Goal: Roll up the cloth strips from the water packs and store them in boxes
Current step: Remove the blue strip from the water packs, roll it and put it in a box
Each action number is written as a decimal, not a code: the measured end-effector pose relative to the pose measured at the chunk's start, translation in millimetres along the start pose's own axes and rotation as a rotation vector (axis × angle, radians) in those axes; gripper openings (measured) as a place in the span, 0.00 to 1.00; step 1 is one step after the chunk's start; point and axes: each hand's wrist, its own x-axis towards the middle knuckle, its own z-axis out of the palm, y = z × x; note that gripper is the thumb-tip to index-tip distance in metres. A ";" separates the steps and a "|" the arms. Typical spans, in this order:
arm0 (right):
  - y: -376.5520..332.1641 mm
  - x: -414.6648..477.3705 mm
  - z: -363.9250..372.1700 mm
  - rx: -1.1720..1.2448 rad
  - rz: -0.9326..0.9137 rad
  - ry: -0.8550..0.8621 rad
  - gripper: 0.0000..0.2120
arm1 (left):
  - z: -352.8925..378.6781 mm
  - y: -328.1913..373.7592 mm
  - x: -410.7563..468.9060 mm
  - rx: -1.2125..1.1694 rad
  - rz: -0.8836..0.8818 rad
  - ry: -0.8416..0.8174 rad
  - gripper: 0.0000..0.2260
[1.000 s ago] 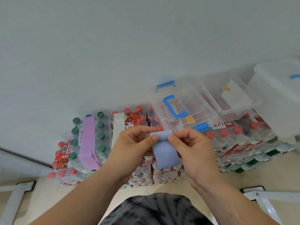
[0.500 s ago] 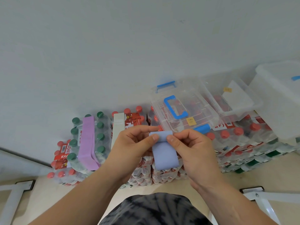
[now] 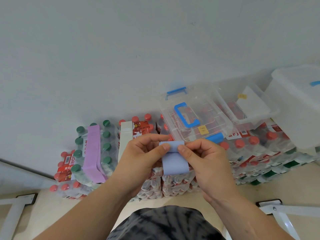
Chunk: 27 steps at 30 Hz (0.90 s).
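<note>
Head view: blue cloth strip [image 3: 174,161] held in the air between both hands, in front of the stacked water packs [image 3: 259,153]. Its top end is turned over into a small roll; the rest hangs down flat. Left hand [image 3: 140,160] pinches the left end of the roll, thumb on the near face, fingers curled behind. Right hand [image 3: 207,163] pinches the right end the same way, thumb tip on the roll and other fingers bent. The two thumbs are close but apart.

Purple strip [image 3: 92,149] lies draped over the green-capped pack at the left end of the stack, its front end hanging over the edge. White strip [image 3: 125,135] lies on the red-capped pack just beside it. Clear box [image 3: 207,118] with a blue handle, lid closed, sits on top of the packs behind the hands. An open clear tub [image 3: 256,116] stands just right of it, and a large white bin [image 3: 297,110] at the right end.
</note>
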 end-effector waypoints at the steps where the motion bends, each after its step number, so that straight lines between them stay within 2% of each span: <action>1: -0.2 -0.2 0.4 -0.002 0.000 0.000 0.09 | 0.4 0.0 -0.2 -0.003 -0.005 -0.001 0.06; 4: 0.8 -0.6 1.1 -0.008 0.016 -0.011 0.09 | -2.0 -1.6 1.6 0.023 0.008 0.001 0.08; 7: -2.5 -2.6 1.1 0.014 0.041 0.003 0.04 | -4.2 -1.2 1.8 0.018 0.019 -0.014 0.09; 11: -3.1 -1.8 -0.8 -0.021 0.030 0.013 0.05 | -3.4 -2.2 0.9 0.012 0.002 -0.023 0.11; 15: -1.3 -3.9 -0.2 -0.042 -0.004 -0.020 0.09 | -1.7 -1.8 1.3 -0.017 -0.017 0.009 0.05; 21: -2.2 -6.5 1.2 0.027 0.028 -0.021 0.03 | -4.3 -2.3 1.0 0.039 0.018 0.024 0.08; 24: -3.2 -8.0 2.0 0.071 0.053 -0.013 0.07 | -4.6 -2.2 0.3 0.035 0.028 0.022 0.08; 27: -3.6 -8.1 1.9 0.032 0.033 -0.029 0.05 | -4.2 -0.4 -1.6 0.016 0.016 0.011 0.07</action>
